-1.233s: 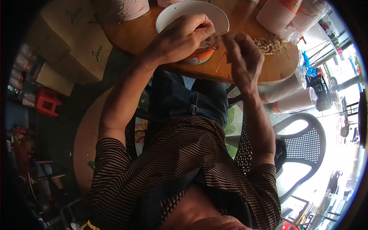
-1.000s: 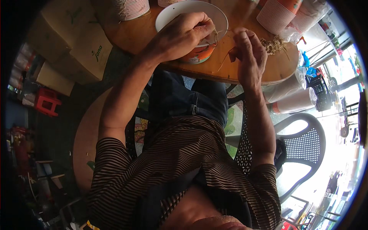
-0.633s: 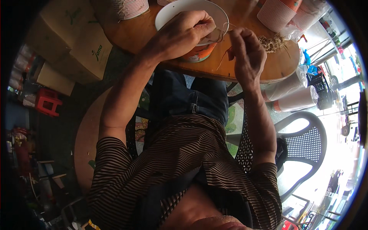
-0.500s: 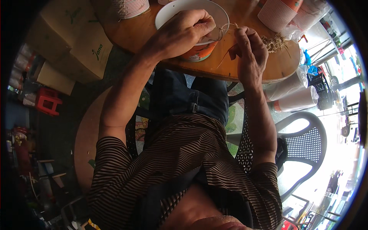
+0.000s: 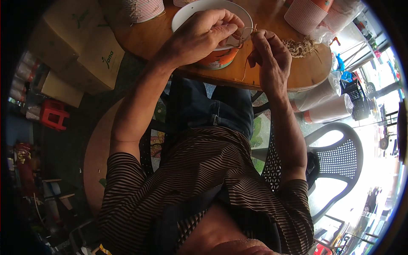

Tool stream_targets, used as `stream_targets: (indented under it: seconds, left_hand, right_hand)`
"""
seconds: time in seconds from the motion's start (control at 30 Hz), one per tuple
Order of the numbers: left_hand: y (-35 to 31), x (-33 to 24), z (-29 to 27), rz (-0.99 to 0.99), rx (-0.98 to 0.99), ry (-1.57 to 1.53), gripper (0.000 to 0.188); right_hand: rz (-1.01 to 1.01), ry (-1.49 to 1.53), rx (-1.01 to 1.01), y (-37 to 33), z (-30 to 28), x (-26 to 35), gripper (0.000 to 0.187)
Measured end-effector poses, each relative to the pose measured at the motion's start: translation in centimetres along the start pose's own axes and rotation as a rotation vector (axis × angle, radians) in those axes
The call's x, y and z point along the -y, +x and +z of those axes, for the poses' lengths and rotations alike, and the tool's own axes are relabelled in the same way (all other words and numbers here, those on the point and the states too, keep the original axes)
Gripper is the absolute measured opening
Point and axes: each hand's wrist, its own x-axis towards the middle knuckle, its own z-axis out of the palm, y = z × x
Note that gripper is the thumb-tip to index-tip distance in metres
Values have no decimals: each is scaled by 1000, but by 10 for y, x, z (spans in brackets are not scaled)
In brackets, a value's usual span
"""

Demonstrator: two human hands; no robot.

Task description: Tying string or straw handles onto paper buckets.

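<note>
A thin tan string (image 5: 241, 41) runs in a loose loop between my hands, above a white-lined paper tub (image 5: 180, 22) with an orange patterned outside (image 5: 219, 59). My left hand (image 5: 208, 34) is over the tub's rim, its thumb and forefinger slightly parted and the lower fingers curled by the string. To its right, my right hand (image 5: 272, 53) pinches the string between thumb and fingertips, and a loose end hangs below. A tangled bundle of similar strings (image 5: 301, 47) lies on the wooden table (image 5: 144, 40) just beyond my right hand.
Stacked paper tubs stand at the table's back left (image 5: 143, 10) and back right (image 5: 307, 17). Cardboard boxes (image 5: 95, 59) and a red stool (image 5: 54, 114) are on the left. On the right are plastic-wrapped stacks (image 5: 329, 110) and a dark plastic chair (image 5: 335, 159).
My right hand has moved left, closer to my left hand. My left thumb and forefinger have parted from their pinch, and the string between the hands has slackened.
</note>
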Motion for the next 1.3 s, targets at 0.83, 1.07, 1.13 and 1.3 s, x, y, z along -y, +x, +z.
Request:
stream_targets:
  seconds: [0.83, 1.07, 1.13, 1.3]
  left_hand:
    - [2, -21, 10, -155, -130, 8, 22]
    - [-2, 2, 5, 91, -89, 33, 19]
    - [-3, 4, 4, 110, -53, 67, 18]
    - [-2, -1, 7, 109, -4, 105, 17]
  right_hand:
    - [-654, -798, -148, -2, 8, -4, 12]
    - [-505, -651, -113, -1, 5, -2, 8]
    - [-453, -606, -110, -1, 4, 0, 7]
    - [-371, -495, -85, 0, 1, -1, 7]
